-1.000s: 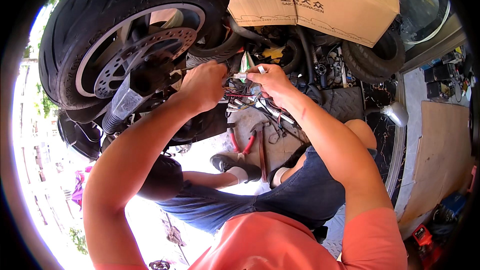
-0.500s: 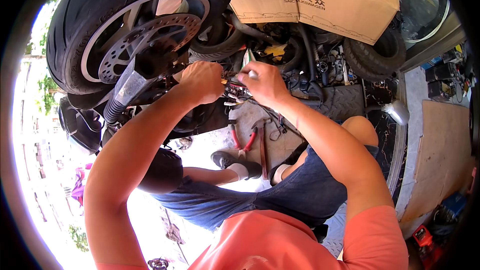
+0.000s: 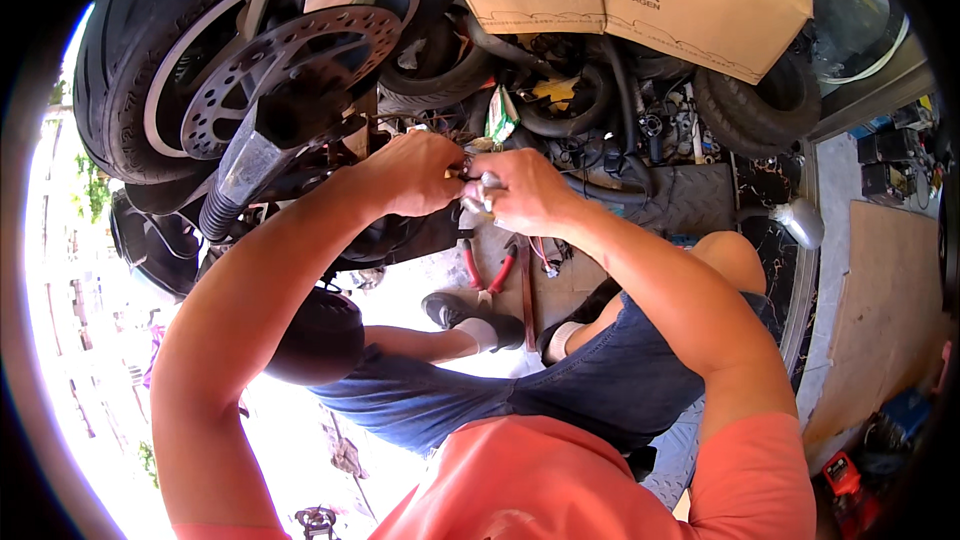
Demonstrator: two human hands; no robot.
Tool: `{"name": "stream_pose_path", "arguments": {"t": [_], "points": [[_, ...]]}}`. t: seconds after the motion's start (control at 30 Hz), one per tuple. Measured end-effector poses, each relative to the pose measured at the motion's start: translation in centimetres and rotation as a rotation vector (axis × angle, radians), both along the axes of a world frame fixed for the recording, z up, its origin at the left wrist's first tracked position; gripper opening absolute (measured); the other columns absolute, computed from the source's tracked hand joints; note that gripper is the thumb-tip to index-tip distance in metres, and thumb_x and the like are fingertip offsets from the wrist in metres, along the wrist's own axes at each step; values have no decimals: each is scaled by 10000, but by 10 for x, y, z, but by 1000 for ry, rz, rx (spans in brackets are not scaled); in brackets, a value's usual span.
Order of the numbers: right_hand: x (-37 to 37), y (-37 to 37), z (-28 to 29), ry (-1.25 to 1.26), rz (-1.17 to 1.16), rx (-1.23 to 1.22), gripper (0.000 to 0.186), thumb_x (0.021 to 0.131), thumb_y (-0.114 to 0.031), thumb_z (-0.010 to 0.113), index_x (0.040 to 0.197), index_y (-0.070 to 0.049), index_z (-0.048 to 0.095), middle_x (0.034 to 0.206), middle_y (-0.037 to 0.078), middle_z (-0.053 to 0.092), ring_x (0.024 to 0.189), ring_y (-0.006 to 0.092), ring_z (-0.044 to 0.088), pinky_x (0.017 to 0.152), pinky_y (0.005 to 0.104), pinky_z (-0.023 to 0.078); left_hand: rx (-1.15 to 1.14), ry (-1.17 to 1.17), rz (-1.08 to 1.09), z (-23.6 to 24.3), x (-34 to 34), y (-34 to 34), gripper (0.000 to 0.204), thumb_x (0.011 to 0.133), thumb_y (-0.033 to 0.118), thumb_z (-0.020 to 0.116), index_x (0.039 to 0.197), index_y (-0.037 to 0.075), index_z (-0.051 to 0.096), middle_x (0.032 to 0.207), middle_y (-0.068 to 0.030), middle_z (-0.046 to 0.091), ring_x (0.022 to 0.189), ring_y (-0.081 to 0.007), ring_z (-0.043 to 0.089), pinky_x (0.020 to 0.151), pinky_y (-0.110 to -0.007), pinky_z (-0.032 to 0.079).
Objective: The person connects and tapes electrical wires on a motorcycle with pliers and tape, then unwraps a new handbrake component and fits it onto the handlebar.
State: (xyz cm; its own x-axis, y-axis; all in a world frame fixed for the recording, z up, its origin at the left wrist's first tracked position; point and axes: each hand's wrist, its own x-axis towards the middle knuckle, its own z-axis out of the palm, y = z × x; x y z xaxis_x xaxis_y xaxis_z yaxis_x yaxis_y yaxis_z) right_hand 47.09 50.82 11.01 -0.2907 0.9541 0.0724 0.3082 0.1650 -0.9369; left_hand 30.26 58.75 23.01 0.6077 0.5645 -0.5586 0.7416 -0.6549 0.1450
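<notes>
My left hand [image 3: 422,174] and my right hand [image 3: 528,192] are closed and nearly touching, in front of the raised wheel. Both grip a bundle of thin wires, mostly hidden by the fingers. A small pale piece shows at my right fingertips, too blurred to name. Loose coloured wire ends [image 3: 545,256] hang below the right hand. On the ground beneath lie red-handled pliers [image 3: 497,275] beside a tool with a long brown handle [image 3: 529,300].
The large wheel [image 3: 120,80] with its drilled brake disc [image 3: 215,120] fills the upper left. A cardboard box [image 3: 690,5] lies over old tyres [image 3: 760,105] and parts at the back. A green and white packet [image 3: 501,115] sits behind my hands. To the right is a silvery rounded object [image 3: 800,223].
Both hands have come closer together, the right one lower and turned. Wire ends now dangle beneath it. The view has shifted slightly, and the green and white packet shows more.
</notes>
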Motion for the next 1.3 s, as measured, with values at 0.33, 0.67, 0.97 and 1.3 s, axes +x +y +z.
{"name": "stream_pose_path", "arguments": {"t": [0.33, 0.67, 0.97, 1.3], "points": [[73, -29, -15, 264, -124, -213, 315, 1036, -321, 708, 973, -21, 785, 661, 69, 672, 598, 110, 579, 566, 329, 439, 15, 216, 144, 8, 12, 5, 682, 916, 667, 735, 886, -12, 787, 895, -260, 747, 960, -457, 737, 845, -548, 555], [86, -14, -14, -171, -128, -371, 371, 949, -361, 732, 1041, -7, 787, 822, 211, 749, 824, 355, 754, 759, 432, 561, 317, 131, 166, 0, -1, 1, 244, 835, 107, 663, 1011, -15, 779, 1094, -254, 778, 1127, -429, 730, 965, -497, 583], [39, 10, -49, -663, 189, -361, 302, 907, -260, 708, 1111, -64, 813, 1069, 231, 776, 1060, 402, 745, 908, 475, 572, 503, 262, 276, -5, 29, -33, 265, 912, 134, 678, 1155, 54, 746, 1262, -226, 724, 1235, -423, 683, 1017, -523, 552], [76, 35, -25, -88, 33, -717, 170, 1020, -170, 655, 954, -27, 718, 762, 68, 725, 483, 112, 538, 454, 296, 421, 460, -976, 369, -63, 22, -156, 236, 908, 0, 641, 1132, -21, 713, 1306, -240, 664, 1228, -456, 616, 1075, -513, 499]]}}
